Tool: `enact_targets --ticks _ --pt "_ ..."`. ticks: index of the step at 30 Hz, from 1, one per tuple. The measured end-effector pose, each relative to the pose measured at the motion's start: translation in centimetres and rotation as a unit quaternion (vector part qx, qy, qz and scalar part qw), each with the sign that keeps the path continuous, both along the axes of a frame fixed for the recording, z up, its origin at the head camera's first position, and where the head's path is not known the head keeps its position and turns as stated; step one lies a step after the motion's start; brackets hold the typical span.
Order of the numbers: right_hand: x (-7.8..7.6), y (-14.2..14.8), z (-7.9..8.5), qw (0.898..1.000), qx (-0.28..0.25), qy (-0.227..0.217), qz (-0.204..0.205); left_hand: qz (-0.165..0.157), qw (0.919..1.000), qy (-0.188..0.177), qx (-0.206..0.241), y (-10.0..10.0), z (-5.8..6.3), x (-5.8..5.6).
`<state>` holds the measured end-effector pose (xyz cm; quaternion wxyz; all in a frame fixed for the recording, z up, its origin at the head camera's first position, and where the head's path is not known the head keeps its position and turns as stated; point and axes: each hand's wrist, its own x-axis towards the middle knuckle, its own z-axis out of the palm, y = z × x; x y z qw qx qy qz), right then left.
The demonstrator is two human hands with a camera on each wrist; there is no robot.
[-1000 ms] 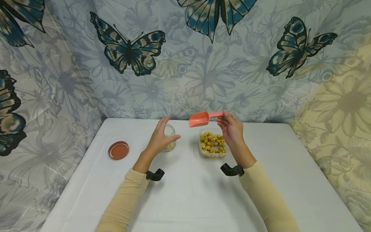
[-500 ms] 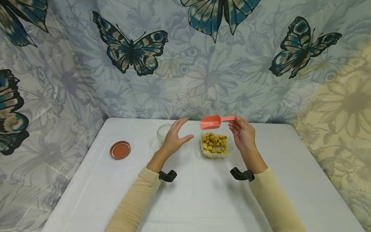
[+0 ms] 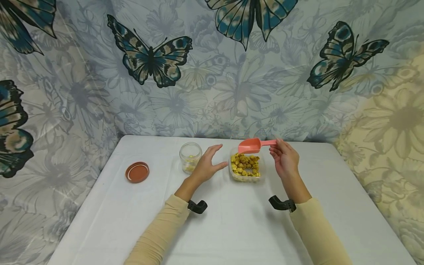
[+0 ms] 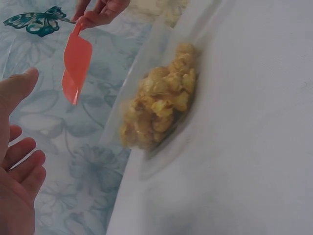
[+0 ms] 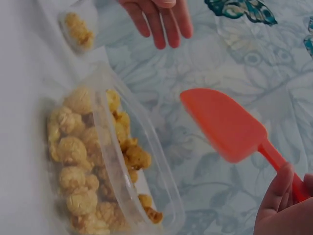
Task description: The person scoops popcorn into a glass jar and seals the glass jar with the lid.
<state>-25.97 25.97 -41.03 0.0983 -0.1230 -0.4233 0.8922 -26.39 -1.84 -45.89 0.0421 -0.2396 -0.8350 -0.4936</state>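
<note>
My right hand (image 3: pixel 286 159) pinches the handle of a coral-red scoop (image 3: pixel 250 145), which hangs above the far side of a clear plastic container (image 3: pixel 246 179). Yellow popcorn (image 4: pixel 164 98) fills much of that container. In the right wrist view the scoop (image 5: pixel 227 125) shows its smooth underside. Between the jar and the container, my left hand (image 3: pixel 206 166) hovers with thumb and fingers spread, holding nothing. A glass jar (image 3: pixel 190 150) without its lid stands just left of it, partly hidden by the hand, with some popcorn at its bottom.
A brown round lid (image 3: pixel 137 172) lies on the white-covered table (image 3: pixel 225 228), left of the jar. Behind the table hangs a floral cloth (image 3: pixel 238 92) with butterflies, also covering both sides.
Both hands have moved right, the left leaving the jar's side. The scoop has travelled right and lower, from beyond the container's left edge to over its back.
</note>
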Motion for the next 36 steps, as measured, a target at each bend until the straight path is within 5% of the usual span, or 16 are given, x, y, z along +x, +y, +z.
enact_targets --ticks 11,26,31,36 --pt "-0.5 0.6 -1.3 0.998 0.029 -0.04 -0.039 -0.02 0.9951 -0.088 0.039 1.4 -2.2 -0.8" --pt "-0.6 1.3 -2.2 0.989 0.113 -0.063 -0.07 -0.029 0.9893 -0.141 0.024 3.0 -4.7 -1.4" --pt "-0.9 1.0 -1.2 0.974 0.206 -0.017 -0.091 -0.039 0.9886 -0.143 0.024 3.1 -5.1 -1.4" --pt "-1.4 1.0 -0.3 0.945 0.311 0.025 -0.099 -0.048 0.9885 -0.143 0.012 3.1 -5.4 -1.4"
